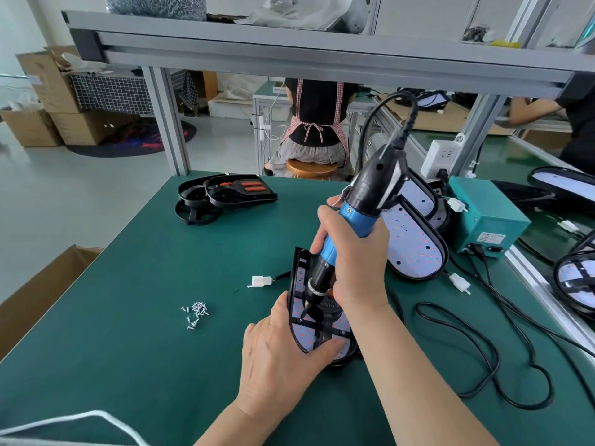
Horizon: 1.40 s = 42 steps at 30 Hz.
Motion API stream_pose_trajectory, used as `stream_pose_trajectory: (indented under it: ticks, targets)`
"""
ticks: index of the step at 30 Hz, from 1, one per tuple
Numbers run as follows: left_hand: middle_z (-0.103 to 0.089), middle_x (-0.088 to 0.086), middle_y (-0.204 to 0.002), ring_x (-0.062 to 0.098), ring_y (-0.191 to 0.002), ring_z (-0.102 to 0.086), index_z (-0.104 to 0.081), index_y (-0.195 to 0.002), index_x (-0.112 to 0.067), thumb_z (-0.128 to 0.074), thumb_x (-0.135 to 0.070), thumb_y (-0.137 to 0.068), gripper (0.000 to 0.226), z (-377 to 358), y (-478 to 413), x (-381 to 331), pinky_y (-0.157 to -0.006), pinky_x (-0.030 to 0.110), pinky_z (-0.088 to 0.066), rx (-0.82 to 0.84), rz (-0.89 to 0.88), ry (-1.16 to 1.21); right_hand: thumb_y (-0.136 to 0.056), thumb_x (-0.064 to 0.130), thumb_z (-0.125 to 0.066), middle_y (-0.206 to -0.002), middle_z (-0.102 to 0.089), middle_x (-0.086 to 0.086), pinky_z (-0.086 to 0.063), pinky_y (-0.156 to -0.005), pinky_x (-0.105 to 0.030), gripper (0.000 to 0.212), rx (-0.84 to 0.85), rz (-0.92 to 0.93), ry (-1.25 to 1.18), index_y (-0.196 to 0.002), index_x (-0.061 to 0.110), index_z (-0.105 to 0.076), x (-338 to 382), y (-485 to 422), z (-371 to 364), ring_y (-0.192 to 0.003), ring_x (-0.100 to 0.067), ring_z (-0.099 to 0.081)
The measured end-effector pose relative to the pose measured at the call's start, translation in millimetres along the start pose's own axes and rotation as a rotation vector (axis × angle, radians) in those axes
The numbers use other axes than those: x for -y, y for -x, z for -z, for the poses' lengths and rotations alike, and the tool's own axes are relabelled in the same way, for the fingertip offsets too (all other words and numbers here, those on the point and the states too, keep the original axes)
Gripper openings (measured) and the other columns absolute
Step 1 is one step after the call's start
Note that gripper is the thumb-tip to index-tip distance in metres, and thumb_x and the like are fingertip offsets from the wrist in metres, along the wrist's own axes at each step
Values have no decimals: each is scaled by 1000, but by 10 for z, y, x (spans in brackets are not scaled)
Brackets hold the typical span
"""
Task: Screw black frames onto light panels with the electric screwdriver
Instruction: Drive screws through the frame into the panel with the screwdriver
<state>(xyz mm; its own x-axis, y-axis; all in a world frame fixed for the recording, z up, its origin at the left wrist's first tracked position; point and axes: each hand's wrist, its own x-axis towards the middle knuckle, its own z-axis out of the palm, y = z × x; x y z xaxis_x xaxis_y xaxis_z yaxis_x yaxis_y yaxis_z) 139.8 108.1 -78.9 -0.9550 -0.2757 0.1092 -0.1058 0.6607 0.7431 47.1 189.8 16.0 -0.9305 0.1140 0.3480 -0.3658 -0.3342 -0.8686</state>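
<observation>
right hand [354, 259] and screwdriver [359, 217] hide much of the framed panel [306, 337].

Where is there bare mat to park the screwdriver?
Biggest bare stretch: left mat between the black frames at the back and the screw pile. Another from the screws down to the white cord. Crowded right: stacked light panels, teal power box, black cable loops. Centre is taken: left hand holds the framed panel, right hand grips the screwdriver.
</observation>
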Motion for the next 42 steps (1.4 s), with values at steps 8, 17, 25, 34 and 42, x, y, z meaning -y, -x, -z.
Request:
stream_pose_trajectory:
  ticks: [8,17,25,34,42]
  targets:
    - [-50,-40,-84,-31,-90,-35,-40,-118,-48,-55,-83,-52,76,0,-17,-12,-81,24,-35,-29,-2,15,-77,7,-64,-48,-49,-3,-40,-50,-21,15,80,65,42,-76,11,-49,-11,73,-37,-40,-20,-46]
    - [-52,-38,-82,-30,-92,-36,-35,-104,-53,-56,-81,-54,61,-34,-15,-11,-82,27,-37,-34,-15,19,-78,7,-63,-46,-49,-2,-42,-55,-25,18,158,31,57,-74,20,-52,-56,37,-16,-46,-24,-44]
    - [-48,-54,-91,-35,-97,-28,-26,-103,-58,-55,-77,-59,56,15,1,-40,-74,11,-34,-19,-53,-13,-79,12,-67,-52,-46,-13,-43,-55,-23,17,41,-33,-71,-90,11,-56,78,19,86,-46,-22,-47]
    - [-56,-33,-90,-6,-87,-47,-41,-109,-48,-53,-78,-62,57,18,8,-28,-92,25,-38,8,-72,10,-83,7,-64,-56,-50,-1,-43,-55,-25,11,-45,117,-194,-84,16,-59,464,-19,253,-47,-20,-48]
    - [-59,-8,-81,19,-79,-57,-70,-83,-17,-69,-7,-89,11,637,-137,571,-80,43,-48,-372,-50,-56,-80,18,-67,-62,-51,3,-42,-68,-32,11,-428,19,-212,-85,22,-58,296,119,725,-55,-17,-50]
